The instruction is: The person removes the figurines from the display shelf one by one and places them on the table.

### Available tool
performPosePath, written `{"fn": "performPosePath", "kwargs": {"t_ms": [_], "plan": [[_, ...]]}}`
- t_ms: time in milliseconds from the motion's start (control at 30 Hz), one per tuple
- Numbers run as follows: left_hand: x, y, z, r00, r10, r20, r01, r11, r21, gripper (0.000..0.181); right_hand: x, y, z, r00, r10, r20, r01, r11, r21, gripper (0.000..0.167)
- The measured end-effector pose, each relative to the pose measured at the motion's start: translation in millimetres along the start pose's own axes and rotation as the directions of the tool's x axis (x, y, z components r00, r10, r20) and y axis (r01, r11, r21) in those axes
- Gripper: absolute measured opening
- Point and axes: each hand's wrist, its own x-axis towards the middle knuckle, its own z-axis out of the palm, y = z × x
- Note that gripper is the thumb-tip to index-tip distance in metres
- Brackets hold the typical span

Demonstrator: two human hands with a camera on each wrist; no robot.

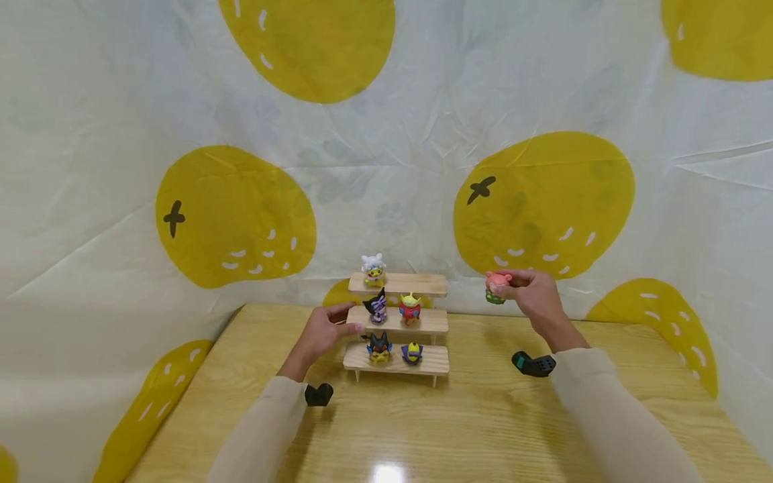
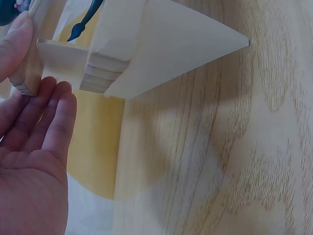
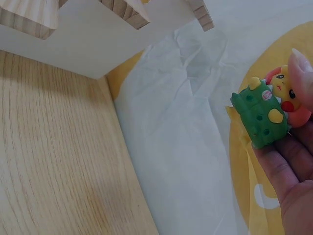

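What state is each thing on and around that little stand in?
Stand: upright on the table
Pink-and-green figure: held in the right grip, off the stand
Left grip: around the left end of the middle shelf
White-capped figure: upright, top shelf
Black-and-purple figure: upright, middle shelf
Red figure: upright, middle shelf
Black-eared figure: upright, bottom shelf
Purple-and-yellow figure: upright, bottom shelf

A whitish cloth (image 1: 386, 127) hangs across the far side and along the left and right, creased in places, with faint grey blotches. Large mustard-yellow fruit shapes (image 1: 241, 228) are printed on it, with small white dashes; two bear dark cross-shaped marks (image 1: 174, 219). The worktop (image 1: 483, 422) is light yellowish-brown with wood grain, its far edge beside the cloth. A bright white glare (image 1: 388, 473) lies at its near side
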Motion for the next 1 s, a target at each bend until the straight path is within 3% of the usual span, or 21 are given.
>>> {"fn": "performPosePath", "kwargs": {"t_ms": [433, 1000], "plan": [[-4.3, -1.1, -1.6, 1.000, -0.001, 0.008, 0.001, 1.000, -0.004, 0.061, 0.1, 8, -2, 1.000, 0.009, 0.007, -0.009, 1.000, -0.003, 0.050], [1.5, 0.6, 0.2, 1.000, -0.010, 0.005, 0.010, 1.000, 0.016, 0.061, -0.8, 16, -15, 1.000, -0.005, -0.003, 0.005, 1.000, 0.014, 0.050]]}}
